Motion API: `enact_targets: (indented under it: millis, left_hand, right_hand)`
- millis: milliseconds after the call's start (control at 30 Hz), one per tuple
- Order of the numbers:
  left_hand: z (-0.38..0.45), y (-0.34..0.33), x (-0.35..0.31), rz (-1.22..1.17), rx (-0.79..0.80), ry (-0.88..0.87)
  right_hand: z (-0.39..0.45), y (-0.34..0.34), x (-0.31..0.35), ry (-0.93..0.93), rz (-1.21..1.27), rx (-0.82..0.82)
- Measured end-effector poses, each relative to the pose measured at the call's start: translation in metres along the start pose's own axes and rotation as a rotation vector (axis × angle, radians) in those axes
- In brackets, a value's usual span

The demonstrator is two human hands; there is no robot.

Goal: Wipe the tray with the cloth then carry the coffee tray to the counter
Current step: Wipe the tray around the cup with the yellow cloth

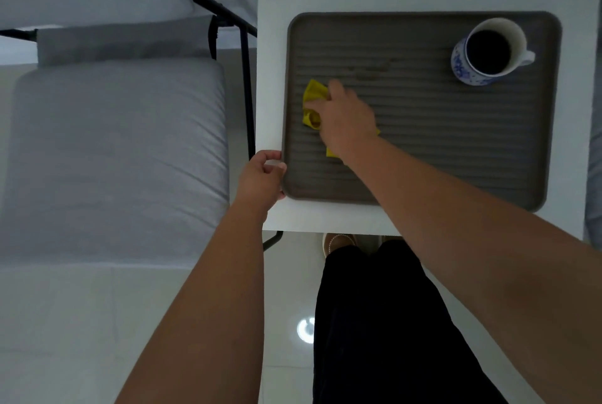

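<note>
Main risk was the ribbed grey tray (pixel 456 143) sliding on the white table (pixel 277 77) under wiping force; it sat close to the table's near edge, and the left hand (pixel 260 175), fingers curled at the tray's near-left corner, was the only brace. Next risk: the blue-and-white mug (pixel 485 51), full of dark coffee, stood at the tray's far-right corner. A wide stroke or a jolt would likely slop it onto the ribs. A faint smear (pixel 371 69) mid-tray looked unwiped. The right hand (pixel 345 116) gripped the bunched yellow cloth (pixel 312 94), pressing it on the tray's left part, well apart from the mug. A grey cushioned chair (pixel 114 149) stood just left of the table, crowding that exit for the carry.
</note>
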State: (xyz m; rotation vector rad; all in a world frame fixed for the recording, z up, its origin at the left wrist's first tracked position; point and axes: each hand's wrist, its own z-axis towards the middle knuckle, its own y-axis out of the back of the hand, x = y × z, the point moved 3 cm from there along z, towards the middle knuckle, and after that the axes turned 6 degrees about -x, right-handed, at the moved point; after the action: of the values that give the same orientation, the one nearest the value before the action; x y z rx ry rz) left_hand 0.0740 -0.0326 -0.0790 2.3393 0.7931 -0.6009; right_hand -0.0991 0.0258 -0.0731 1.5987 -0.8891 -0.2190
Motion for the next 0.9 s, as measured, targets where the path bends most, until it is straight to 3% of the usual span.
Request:
enact_targets:
  millis: [133, 233, 367, 467, 667, 767, 900]
  left_hand:
    - [0.001, 0.001, -0.002, 0.032, 0.004, 0.019]
    - [0.003, 0.001, -0.001, 0.037, 0.006, 0.023]
    - [0.007, 0.001, 0.002, 0.060, 0.019, -0.029]
    - [0.008, 0.001, 0.001, 0.120, 0.074, -0.079]
    - [0.010, 0.001, -0.002, 0.188, 0.098, -0.096]
    - [0.006, 0.001, -0.003, 0.170, 0.096, -0.094]
    - [0.004, 0.001, -0.003, 0.217, 0.078, -0.156]
  right_hand:
    - [-0.031, 0.009, -0.070, -0.121, 0.072, -0.085]
    - [-0.055, 0.016, -0.113, -0.267, 0.199, -0.254]
    - [-0.051, 0.010, -0.106, -0.357, 0.268, -0.382]
    - [-0.024, -0.001, -0.066, -0.304, 0.247, -0.338]
    - [0.017, -0.006, 0.011, -0.089, 0.087, -0.065]
    - [0.009, 0.000, -0.020, -0.093, 0.130, -0.059]
    - [-0.023, 0.016, -0.089, -0.353, 0.267, -0.276]
